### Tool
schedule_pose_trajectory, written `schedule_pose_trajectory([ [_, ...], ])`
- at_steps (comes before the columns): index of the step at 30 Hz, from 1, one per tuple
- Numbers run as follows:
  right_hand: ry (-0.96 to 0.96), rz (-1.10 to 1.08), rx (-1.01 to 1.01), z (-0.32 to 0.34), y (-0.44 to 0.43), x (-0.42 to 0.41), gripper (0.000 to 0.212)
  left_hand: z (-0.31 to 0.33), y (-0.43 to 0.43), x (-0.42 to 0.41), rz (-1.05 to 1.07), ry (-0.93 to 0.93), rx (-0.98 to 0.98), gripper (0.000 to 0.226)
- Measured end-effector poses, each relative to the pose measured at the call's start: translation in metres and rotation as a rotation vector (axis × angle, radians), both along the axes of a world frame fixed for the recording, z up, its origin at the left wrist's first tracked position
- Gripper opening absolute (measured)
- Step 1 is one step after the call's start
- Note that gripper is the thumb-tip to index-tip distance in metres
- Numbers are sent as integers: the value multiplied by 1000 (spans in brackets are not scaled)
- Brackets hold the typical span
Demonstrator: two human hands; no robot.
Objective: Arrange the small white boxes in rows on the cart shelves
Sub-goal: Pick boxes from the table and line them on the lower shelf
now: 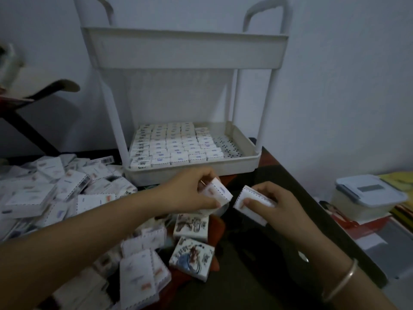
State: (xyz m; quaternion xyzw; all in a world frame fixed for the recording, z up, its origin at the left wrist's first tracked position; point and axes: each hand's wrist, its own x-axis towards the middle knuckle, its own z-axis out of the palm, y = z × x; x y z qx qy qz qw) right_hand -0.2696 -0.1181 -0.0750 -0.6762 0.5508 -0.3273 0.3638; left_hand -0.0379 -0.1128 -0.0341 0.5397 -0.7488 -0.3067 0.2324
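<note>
The dark desk (257,276) carries a white two-tier cart (111,113) set against the wall. What the upper shelf (183,50) holds cannot be seen from this angle. The lower shelf (192,173) is mostly filled: several tidy rows of small white boxes (174,146) run front to back, leaving a bare perforated strip (228,146) along its right side. Left of the cart, a big loose pile (55,191) of the same boxes sprawls over the desk. The job looks well begun but far from done, with the strip to fill and probably the upper shelf after that. In front of the cart, the left hand (187,191) grips one box (220,191) and the right hand (274,204) grips a second box (250,198), the two boxes just apart.
</note>
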Motion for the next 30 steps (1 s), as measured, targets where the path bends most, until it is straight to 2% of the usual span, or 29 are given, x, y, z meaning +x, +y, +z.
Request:
schedule_pose_trajectory([
  [5, -133, 71, -26, 14, -42, 20, 23, 14, -54, 12, 162, 5, -75, 33],
  [11, -157, 64, -113, 31, -101, 45, 32, 29, -132, 37, 370, -79, -334, 37],
  [14, -152, 46, -221, 40, -134, 57, 39, 34, -177, 49, 445, -22, -358, 33],
  [16, -151, 50, -261, 46, -157, 65, 32, 35, -206, 53, 476, 29, -344, 25],
  [18, -119, 40, -304, 48, -180, 73, 24, 34, -232, 57, 470, 57, -344, 22],
  [23, -12, -35, -392, 47, -228, 88, 25, 23, -275, 64, 355, 9, -413, 23],
  [27, 11, -101, -509, 44, -255, 99, 32, 11, -297, 66, 292, -89, -344, 26],
  [30, 24, -147, -536, 43, -275, 107, 31, 1, -306, 68, 277, -161, -289, 38],
])
